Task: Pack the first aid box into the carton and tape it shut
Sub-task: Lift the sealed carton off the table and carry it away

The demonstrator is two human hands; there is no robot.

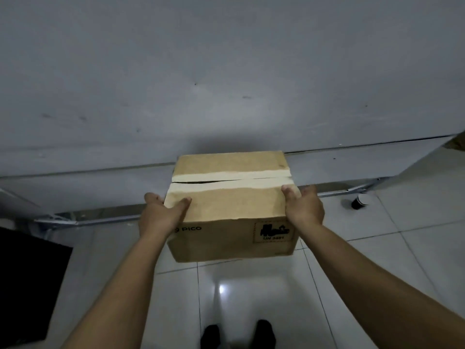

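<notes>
A brown carton (231,210) is held in the air in front of me, above the floor. Its two top flaps are folded down, with pale strips along the seam and a thin dark gap between them. My left hand (161,215) grips the carton's left side, thumb lying on the top flap. My right hand (304,205) grips the right side, thumb on the top edge. The near face carries the word PICO and a black printed label. The first aid box is not visible.
A grey wall (226,71) stands close behind the carton. White glossy floor tiles (251,293) lie below, with my dark shoes (239,333) at the bottom edge. A dark cup (358,201) lies on the floor at right. A black panel (27,280) sits at left.
</notes>
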